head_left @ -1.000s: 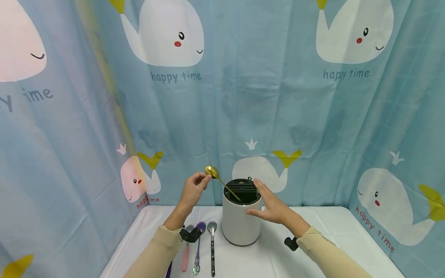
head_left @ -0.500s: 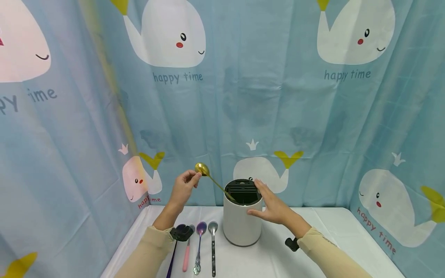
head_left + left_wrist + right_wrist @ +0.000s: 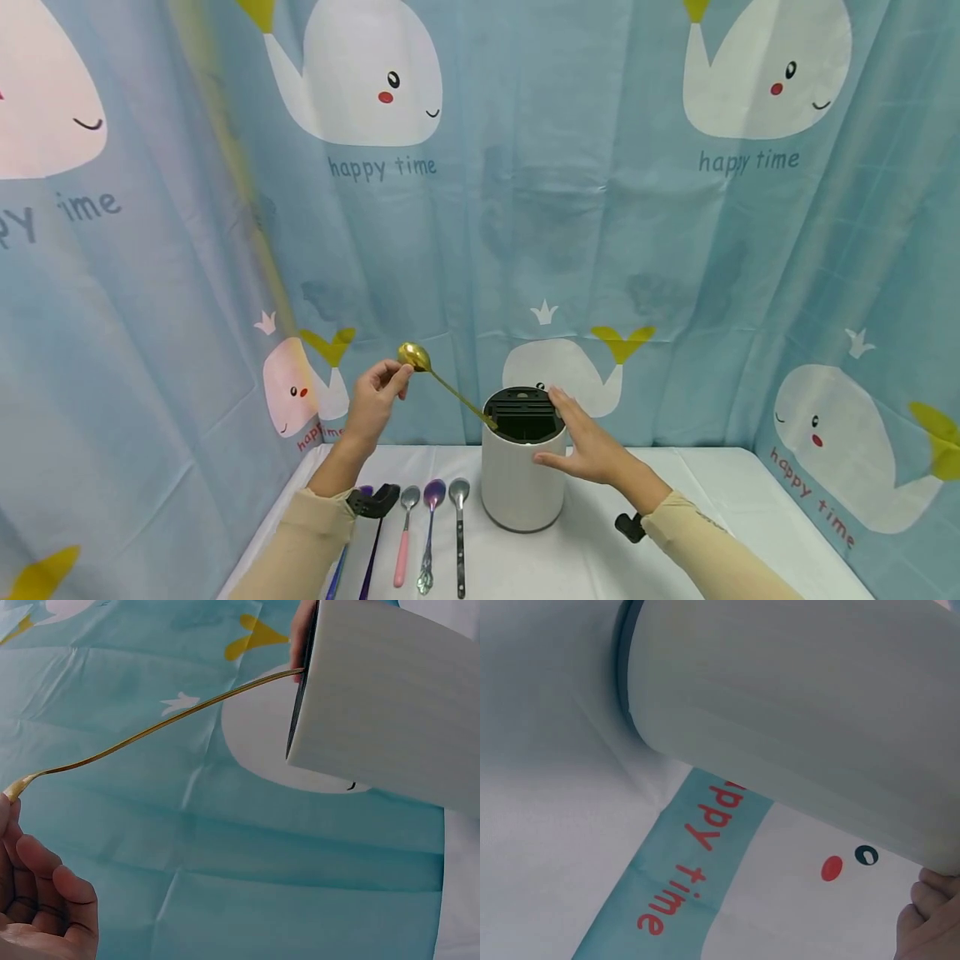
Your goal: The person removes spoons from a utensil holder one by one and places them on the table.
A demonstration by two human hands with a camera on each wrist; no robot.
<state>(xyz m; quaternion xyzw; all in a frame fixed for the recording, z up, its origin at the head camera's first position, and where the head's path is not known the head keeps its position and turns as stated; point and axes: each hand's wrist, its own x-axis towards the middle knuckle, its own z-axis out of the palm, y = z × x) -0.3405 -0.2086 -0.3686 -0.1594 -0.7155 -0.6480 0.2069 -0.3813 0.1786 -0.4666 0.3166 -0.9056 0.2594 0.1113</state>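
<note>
My left hand [image 3: 375,404] pinches a gold spoon [image 3: 453,393] by its bowl, up and to the left of a white cylindrical utensil holder [image 3: 522,487]. The spoon slants down to the right, and its handle end is at the left rim of the holder's black slotted top [image 3: 523,404]. In the left wrist view the thin gold handle [image 3: 157,726] reaches the dark rim, and the other fingers curl loosely. With fingers extended, my right hand [image 3: 588,442] rests against the holder's right side and rim. In the right wrist view only part of that hand [image 3: 934,919] shows, beside the white wall.
Several spoons lie on the white tablecloth [image 3: 667,533] left of the holder: a black-handled one [image 3: 460,533], a purple one [image 3: 431,533], a pink-handled one [image 3: 402,542] and darker ones partly behind the left wrist. A blue whale-print curtain [image 3: 555,233] surrounds the table.
My left hand has moved left and slightly up with the gold spoon. The handle end has shifted from inside the holder's opening to its left rim. My right hand stays in place.
</note>
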